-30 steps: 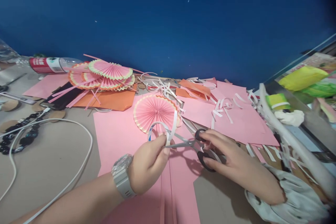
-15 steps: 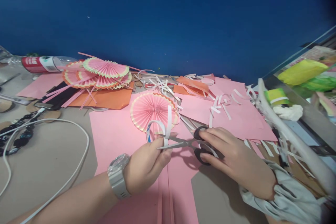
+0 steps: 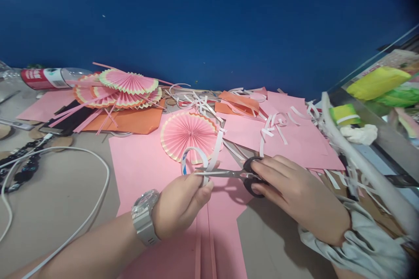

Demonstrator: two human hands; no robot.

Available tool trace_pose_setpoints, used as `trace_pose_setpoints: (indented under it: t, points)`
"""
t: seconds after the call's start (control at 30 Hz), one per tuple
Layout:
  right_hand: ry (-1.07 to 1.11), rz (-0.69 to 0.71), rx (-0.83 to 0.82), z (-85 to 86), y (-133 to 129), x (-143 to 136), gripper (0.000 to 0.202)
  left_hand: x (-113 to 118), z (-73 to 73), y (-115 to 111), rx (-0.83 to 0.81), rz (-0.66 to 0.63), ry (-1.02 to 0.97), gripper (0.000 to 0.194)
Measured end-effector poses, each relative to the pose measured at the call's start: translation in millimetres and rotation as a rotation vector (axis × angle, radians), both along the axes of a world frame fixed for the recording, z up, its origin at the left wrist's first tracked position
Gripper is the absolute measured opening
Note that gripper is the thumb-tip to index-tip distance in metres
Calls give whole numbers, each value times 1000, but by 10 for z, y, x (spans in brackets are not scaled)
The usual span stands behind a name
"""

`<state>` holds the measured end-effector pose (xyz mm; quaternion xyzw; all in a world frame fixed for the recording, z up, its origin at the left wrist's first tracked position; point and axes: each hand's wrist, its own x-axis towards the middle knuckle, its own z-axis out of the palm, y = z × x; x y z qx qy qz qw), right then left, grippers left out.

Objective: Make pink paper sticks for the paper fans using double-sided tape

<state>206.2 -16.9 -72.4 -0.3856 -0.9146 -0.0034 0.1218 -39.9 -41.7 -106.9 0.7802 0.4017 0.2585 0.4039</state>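
My left hand (image 3: 183,202) pinches a roll of white tape (image 3: 195,152) with blue print on its inner side. A loose white tape end (image 3: 216,150) sticks up from it. In my right hand (image 3: 288,187) are black-handled scissors (image 3: 229,174), their blades nearly closed across the tape at my left fingertips. Just behind the roll lies a pleated pink paper rosette (image 3: 189,133) with a cream and orange edge. Under both hands is pink paper (image 3: 137,161), with folded pink strips (image 3: 205,244) nearer me.
More pleated rosettes (image 3: 127,85) are piled on orange paper at the back left, by a plastic bottle (image 3: 42,78). White paper scraps (image 3: 203,105) and pink sheets (image 3: 288,139) lie behind and right. A white cable (image 3: 106,174) loops at left. A blue wall (image 3: 209,30) stands behind.
The scissor blades have closed from open to nearly shut across the tape. The loose tape end has tipped to the right. My left hand has barely moved.
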Motion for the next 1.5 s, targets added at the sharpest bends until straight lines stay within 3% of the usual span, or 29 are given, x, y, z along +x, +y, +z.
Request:
trace_pose_setpoints:
  t: [0.33, 0.57, 0.73, 1.13, 1.23, 1.37, 1.5]
  points:
    - [1, 0, -18, 18, -4, -2, 17, -17, -29, -20, -63, -6, -57, 27]
    - [-9, -2, -28, 10, -9, 1, 16, -15, -3, -6, -22, -6, -65, 25]
    - [24, 14, -109, -46, 3, -9, 23, -17, -1, 16, 15, -8, -78, 27]
    - [46, -14, -247, -25, 14, -6, 25, -2, 13, 20, -66, -2, -130, 31]
    - [60, -26, -330, 4, -7, -7, 28, -5, 27, 18, -54, -17, -136, 27]
    - [77, 31, -435, 36, -32, 27, 35, -11, 52, 6, -65, -18, -61, 8]
    - [117, 64, -464, -2, -42, 100, 44, -12, 53, -3, -7, -33, -50, 15]
